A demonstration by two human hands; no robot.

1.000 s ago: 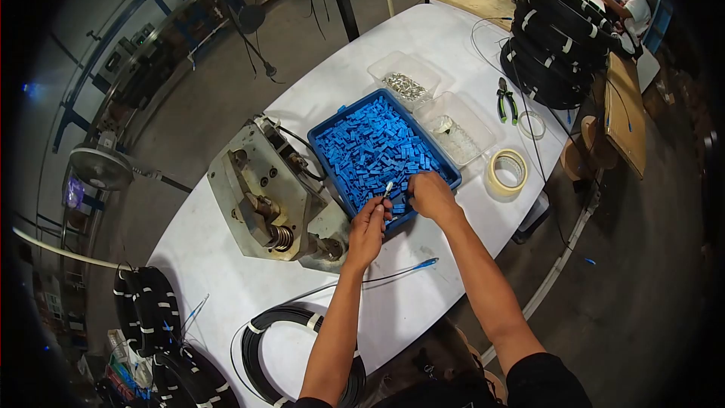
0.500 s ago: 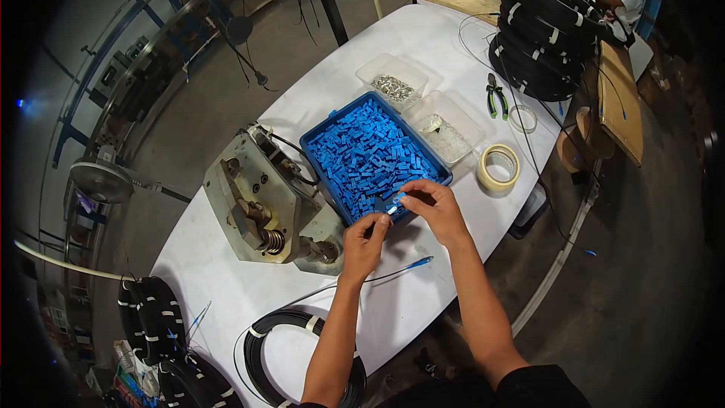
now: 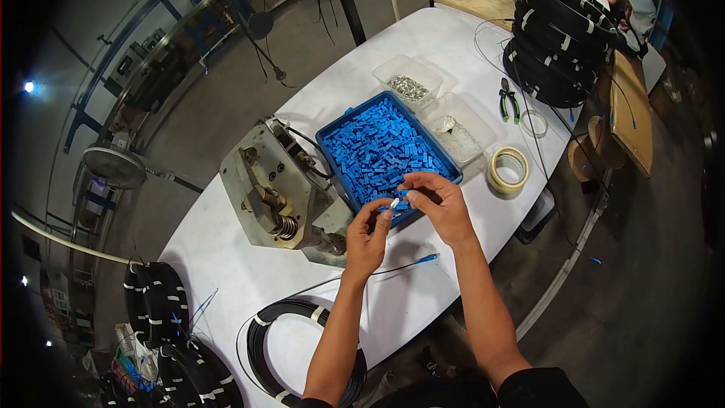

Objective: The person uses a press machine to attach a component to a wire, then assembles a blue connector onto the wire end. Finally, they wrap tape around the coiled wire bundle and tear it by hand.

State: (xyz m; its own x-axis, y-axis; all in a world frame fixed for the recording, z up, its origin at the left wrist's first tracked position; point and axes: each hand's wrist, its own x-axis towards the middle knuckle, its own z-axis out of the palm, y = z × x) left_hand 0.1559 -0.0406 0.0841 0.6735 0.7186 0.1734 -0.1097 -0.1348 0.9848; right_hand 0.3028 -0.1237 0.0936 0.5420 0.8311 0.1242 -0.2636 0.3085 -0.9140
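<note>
With my left hand (image 3: pixel 368 240) I pinch a small white-tipped piece (image 3: pixel 395 202), and with my right hand (image 3: pixel 445 210) I pinch a small blue piece (image 3: pixel 403 194); each grip is closed on its part. The two parts meet, or nearly so, over the near end of the blue tray (image 3: pixel 456 173); my fingertips hide whether they touch. I judge this to be the lining-up of one part with the other, and that the move calls for a steady left grip and a straight, gentle right one.

Loose blue pieces (image 3: pixel 381 143) fill most of the tray. On the white desk (image 3: pixel 321 98), a metal fixture (image 3: pixel 264 185) stands to the left of it, two clear boxes lie along its far right side, and a tape roll (image 3: pixel 495 179) and pliers (image 3: pixel 508 100) sit further right. A black cable coil (image 3: pixel 258 336) lies near me. Stacked coils (image 3: pixel 559 49) rise at the far right, with another person (image 3: pixel 642 11) beyond them; grey floor (image 3: pixel 249 98) stretches off to the far left.
</note>
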